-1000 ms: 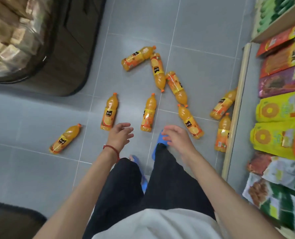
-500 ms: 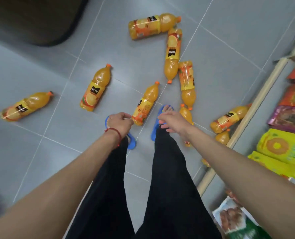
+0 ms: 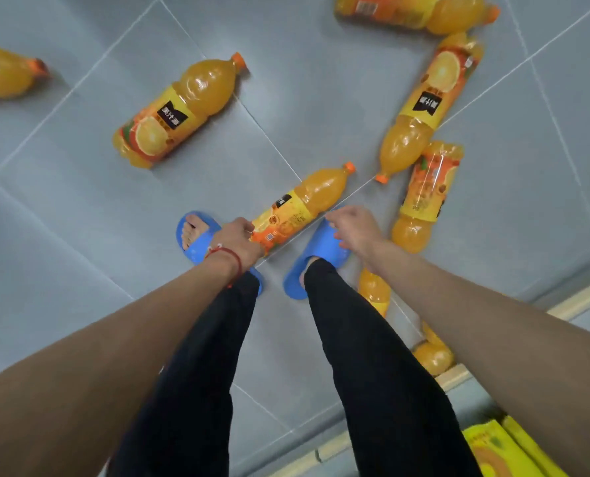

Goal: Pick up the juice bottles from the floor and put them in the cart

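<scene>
Orange juice bottle (image 3: 297,210) lies on grey tile floor (image 3: 80,270) between blue slippers (image 3: 324,249); left hand (image 3: 238,241) fingers curled over its base end; right hand (image 3: 355,228) fingers loosely apart, just beside label, holding nothing. Step: grasping for pickup. Next: firm grip, lift, find cart, which is out of view.

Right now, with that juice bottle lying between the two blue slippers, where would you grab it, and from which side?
Probably round the labelled body of the juice bottle, from above: it lies flat, cap pointing away, so the wide lower end is nearest. The left hand curls round that end; the right hand hovers open.
</scene>
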### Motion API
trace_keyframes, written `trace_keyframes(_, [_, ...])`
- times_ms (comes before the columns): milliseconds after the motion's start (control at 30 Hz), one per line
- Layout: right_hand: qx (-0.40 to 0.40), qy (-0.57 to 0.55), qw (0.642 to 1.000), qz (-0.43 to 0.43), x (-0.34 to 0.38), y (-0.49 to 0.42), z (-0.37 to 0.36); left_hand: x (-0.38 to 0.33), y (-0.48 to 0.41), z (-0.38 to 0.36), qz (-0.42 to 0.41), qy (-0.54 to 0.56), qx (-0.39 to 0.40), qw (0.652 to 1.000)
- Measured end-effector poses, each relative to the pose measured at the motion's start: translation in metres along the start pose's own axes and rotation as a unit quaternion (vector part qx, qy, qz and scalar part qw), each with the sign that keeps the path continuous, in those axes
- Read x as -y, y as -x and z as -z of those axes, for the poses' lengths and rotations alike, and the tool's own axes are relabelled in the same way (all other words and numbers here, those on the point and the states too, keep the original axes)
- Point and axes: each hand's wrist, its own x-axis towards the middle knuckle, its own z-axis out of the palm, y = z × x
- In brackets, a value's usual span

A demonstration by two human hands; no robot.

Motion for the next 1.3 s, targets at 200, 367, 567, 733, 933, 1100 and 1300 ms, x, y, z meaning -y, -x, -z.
trace_keyframes(200, [-0.005,-0.004,1.000,-0.013,-0.008,-0.099,-0.021,0.004,-0.096,-0.044,-0.008,-0.001,-0.011,1.000])
trace_keyframes(367, [-0.033,-0.120,0.992,0.002,-0.017,-0.170,-0.037,0.013,-0.158,-0.082,-0.014,-0.046,0.008,0.999])
trace_keyframes(567, [-0.009,-0.178,0.984,-0.014,-0.015,-0.212,-0.043,0.023,-0.196,-0.108,-0.109,-0.191,0.001,0.976])
trace_keyframes(733, [-0.049,-0.183,0.981,-0.046,-0.015,-0.212,-0.048,0.025,-0.196,-0.104,-0.153,-0.217,-0.011,0.964])
trace_keyframes(933, [-0.070,-0.189,0.978,-0.060,0.003,-0.167,-0.049,0.028,-0.160,-0.075,-0.182,-0.237,-0.041,0.953])
trace_keyframes(1100, [-0.074,-0.169,0.983,-0.022,0.039,-0.093,-0.046,0.031,-0.103,-0.028,-0.184,-0.230,-0.071,0.953])
trace_keyframes(1300, [-0.071,-0.133,0.987,0.060,0.092,0.016,-0.053,0.051,-0.014,0.039,-0.176,-0.185,-0.127,0.958])
